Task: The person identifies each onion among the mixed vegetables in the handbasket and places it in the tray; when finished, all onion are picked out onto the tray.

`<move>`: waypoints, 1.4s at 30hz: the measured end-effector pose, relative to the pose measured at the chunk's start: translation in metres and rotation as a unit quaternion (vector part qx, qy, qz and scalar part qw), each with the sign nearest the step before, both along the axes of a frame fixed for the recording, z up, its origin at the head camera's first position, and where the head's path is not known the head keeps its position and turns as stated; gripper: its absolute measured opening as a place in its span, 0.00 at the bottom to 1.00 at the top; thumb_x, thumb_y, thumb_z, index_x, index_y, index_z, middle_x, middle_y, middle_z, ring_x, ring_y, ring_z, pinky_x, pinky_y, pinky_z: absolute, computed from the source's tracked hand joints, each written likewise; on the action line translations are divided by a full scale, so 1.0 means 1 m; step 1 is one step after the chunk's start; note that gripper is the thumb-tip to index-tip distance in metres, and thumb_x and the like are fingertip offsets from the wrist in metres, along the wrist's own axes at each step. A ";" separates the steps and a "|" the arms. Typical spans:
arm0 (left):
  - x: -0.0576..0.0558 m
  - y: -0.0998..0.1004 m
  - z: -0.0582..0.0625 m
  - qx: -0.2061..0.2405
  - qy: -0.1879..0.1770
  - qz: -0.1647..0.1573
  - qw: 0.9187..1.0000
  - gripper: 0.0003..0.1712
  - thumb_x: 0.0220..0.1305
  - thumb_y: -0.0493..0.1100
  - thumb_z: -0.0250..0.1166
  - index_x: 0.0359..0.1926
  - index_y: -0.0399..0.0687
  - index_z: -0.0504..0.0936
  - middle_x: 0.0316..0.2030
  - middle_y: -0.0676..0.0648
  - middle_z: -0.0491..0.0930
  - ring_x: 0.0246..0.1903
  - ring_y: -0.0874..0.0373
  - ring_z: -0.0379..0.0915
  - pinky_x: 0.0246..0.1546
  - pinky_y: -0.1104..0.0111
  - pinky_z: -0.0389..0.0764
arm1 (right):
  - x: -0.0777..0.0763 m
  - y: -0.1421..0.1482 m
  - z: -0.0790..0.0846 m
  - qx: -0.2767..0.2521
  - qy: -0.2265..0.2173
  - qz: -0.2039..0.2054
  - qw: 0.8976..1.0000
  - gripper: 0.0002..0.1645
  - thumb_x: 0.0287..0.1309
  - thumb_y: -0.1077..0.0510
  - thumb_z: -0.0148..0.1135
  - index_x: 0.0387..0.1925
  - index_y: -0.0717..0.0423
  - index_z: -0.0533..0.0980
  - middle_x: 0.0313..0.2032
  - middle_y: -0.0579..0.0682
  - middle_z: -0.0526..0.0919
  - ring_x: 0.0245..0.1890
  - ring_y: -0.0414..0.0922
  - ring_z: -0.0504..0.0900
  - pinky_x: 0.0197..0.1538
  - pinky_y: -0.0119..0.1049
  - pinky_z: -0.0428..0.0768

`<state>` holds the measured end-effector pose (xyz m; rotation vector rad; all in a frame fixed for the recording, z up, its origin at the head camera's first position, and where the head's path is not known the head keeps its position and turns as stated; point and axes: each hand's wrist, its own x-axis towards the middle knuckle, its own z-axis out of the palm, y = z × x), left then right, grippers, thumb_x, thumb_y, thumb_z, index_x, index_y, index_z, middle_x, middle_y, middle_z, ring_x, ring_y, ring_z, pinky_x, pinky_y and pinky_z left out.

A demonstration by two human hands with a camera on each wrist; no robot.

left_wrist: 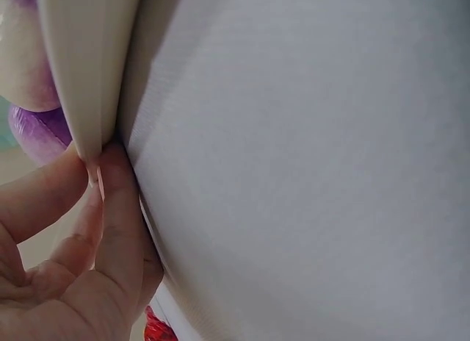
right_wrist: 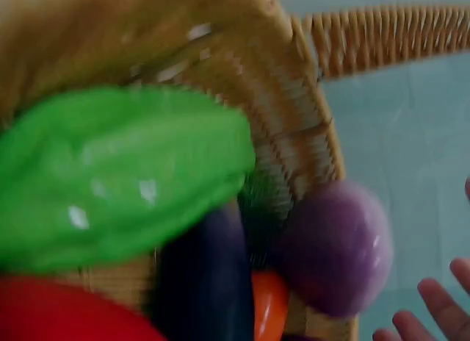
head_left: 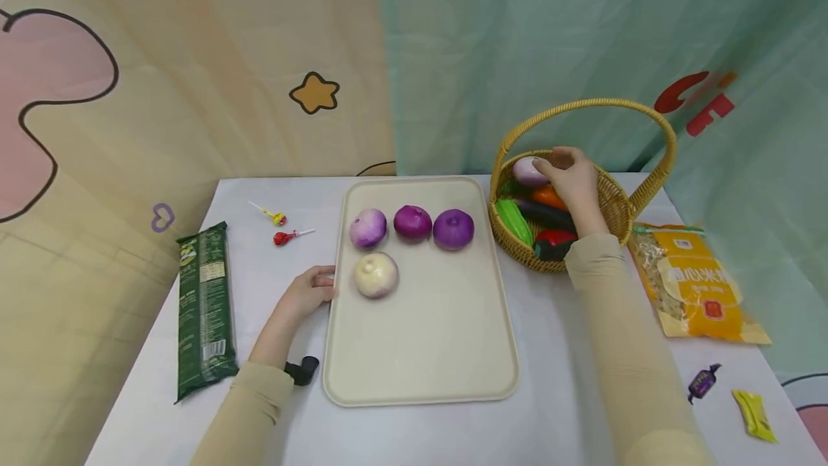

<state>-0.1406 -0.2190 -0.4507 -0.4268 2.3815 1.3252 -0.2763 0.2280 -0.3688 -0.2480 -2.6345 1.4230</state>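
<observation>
My left hand (head_left: 309,292) pinches the left rim of the beige tray (head_left: 427,351); in the left wrist view thumb and fingers close on its edge. Three purple onions, the left one paler, line the tray's far part, with a whitish onion (head_left: 376,275) in front. Over the wicker basket (head_left: 515,245) is my right hand (head_left: 574,182), its thumb beside a light purple onion (head_left: 527,172). Spread fingers (right_wrist: 442,308) show apart from that onion in the right wrist view. The basket also holds a green ridged gourd (head_left: 514,221), an eggplant (head_left: 546,215), an orange vegetable (head_left: 550,197) and a red one.
The basket's tall handle (head_left: 585,103) arches behind my right hand. A yellow food bag (head_left: 701,282) lies right of the basket, with two wrapped candies nearer. Left of the tray are two lollipops, a green packet (head_left: 205,308) and a black object (head_left: 309,367) beside my left sleeve.
</observation>
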 end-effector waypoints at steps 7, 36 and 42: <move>0.001 0.001 -0.001 0.004 -0.001 0.008 1.000 0.31 0.62 0.34 0.62 0.67 0.39 0.69 0.47 0.38 0.78 0.41 0.55 0.74 0.40 0.71 0.75 | -0.017 0.011 -0.010 -0.002 -0.043 0.021 0.999 0.47 0.60 0.40 0.63 0.71 0.63 0.60 0.69 0.64 0.64 0.67 0.60 0.64 0.69 0.53 0.64; 0.004 0.002 0.002 -0.005 0.010 0.004 1.000 0.31 0.62 0.34 0.61 0.67 0.37 0.69 0.47 0.37 0.79 0.42 0.54 0.75 0.41 0.70 0.75 | 0.011 0.022 0.015 0.044 -0.089 0.120 0.988 0.59 0.55 0.32 0.65 0.75 0.60 0.52 0.69 0.68 0.61 0.63 0.60 0.65 0.65 0.57 0.66; 0.004 0.002 0.002 -0.008 0.012 0.000 1.000 0.31 0.62 0.34 0.62 0.67 0.37 0.69 0.48 0.36 0.79 0.44 0.53 0.75 0.42 0.68 0.75 | 0.057 0.010 0.020 0.021 -0.065 0.130 0.989 0.56 0.55 0.38 0.68 0.75 0.58 0.53 0.70 0.66 0.62 0.67 0.60 0.64 0.67 0.59 0.65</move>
